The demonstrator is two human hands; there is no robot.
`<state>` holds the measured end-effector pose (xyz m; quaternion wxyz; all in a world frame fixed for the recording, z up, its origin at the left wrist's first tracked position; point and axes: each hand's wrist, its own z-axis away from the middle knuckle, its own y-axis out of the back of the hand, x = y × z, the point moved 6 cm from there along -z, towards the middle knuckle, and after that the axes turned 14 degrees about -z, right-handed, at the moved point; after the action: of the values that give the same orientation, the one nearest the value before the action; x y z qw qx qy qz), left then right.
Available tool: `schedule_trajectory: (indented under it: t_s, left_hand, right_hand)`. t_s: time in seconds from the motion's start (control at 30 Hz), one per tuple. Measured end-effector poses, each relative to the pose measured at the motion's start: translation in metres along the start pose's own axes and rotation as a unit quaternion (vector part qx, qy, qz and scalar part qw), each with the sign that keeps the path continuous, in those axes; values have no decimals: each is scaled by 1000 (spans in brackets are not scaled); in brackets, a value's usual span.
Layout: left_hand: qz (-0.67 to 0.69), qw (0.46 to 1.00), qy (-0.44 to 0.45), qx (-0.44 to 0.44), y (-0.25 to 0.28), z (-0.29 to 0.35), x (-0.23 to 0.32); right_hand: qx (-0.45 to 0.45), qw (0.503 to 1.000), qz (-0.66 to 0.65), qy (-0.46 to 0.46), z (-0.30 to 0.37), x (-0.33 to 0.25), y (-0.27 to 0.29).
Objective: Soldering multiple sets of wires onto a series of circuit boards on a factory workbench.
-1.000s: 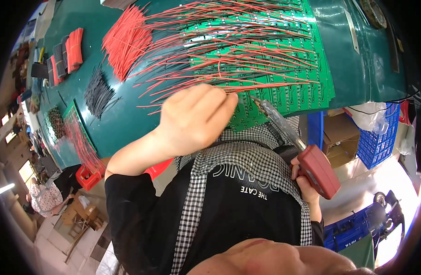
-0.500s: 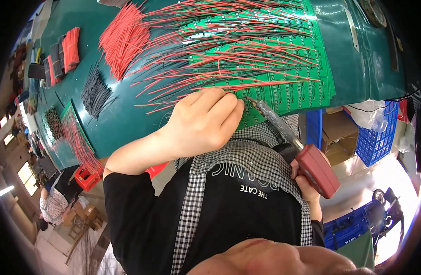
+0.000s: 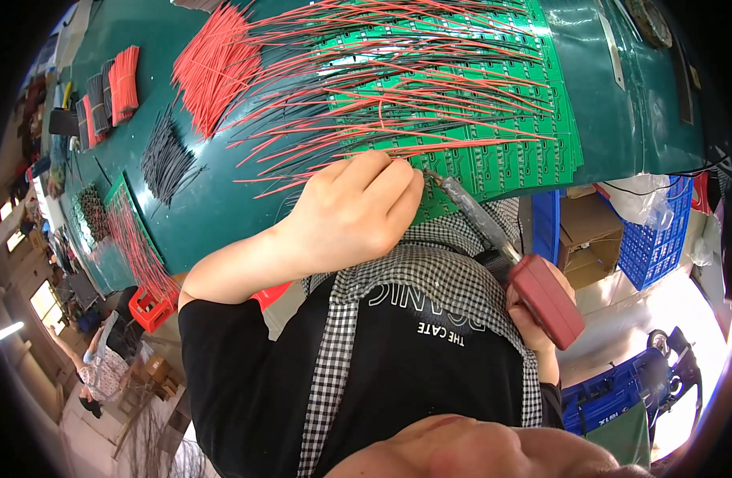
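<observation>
Just right of the left hand [image 3: 356, 205], one soldering iron [image 3: 493, 233], its red handle wrapped by the right hand [image 3: 533, 323]. Long axis runs diagonally; tip points forward-left, away from the body, ending close to the left fingertips at the near edge of the green circuit boards [image 3: 505, 166]. Tip contact: cannot tell. Left hand curled, thumb and fingers drawn together at the board edge; what they pinch is hidden, cannot tell.

Boards stacked ahead of both hands on the green surface [image 3: 210, 211]; exact count not readable. Red and black wires [image 3: 382, 115] fan across them beyond the left hand, too many to count, mostly lengthwise left to right. Farther left of the left hand: one loose red wire pile [image 3: 214, 72], one loose black wire pile [image 3: 168, 159], at least four bundles [image 3: 124, 81].
</observation>
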<state>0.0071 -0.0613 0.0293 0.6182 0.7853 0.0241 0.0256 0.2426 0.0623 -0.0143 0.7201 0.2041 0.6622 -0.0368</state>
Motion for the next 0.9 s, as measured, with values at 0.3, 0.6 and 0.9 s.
schedule_trajectory:
  t_s: [0.3, 0.6, 0.9]
  left_hand:
    - [-25, 1000, -5, -1, 0, 1, 3]
    - [11, 1000, 8, -15, 3, -5, 2]
    - [29, 999, -9, 8, -2, -16, 7]
  right_hand:
    - [115, 988, -27, -103, 33, 20, 6]
    - [136, 974, -138, -115, 39, 26, 11]
    - [115, 981, -98, -118, 32, 25, 14]
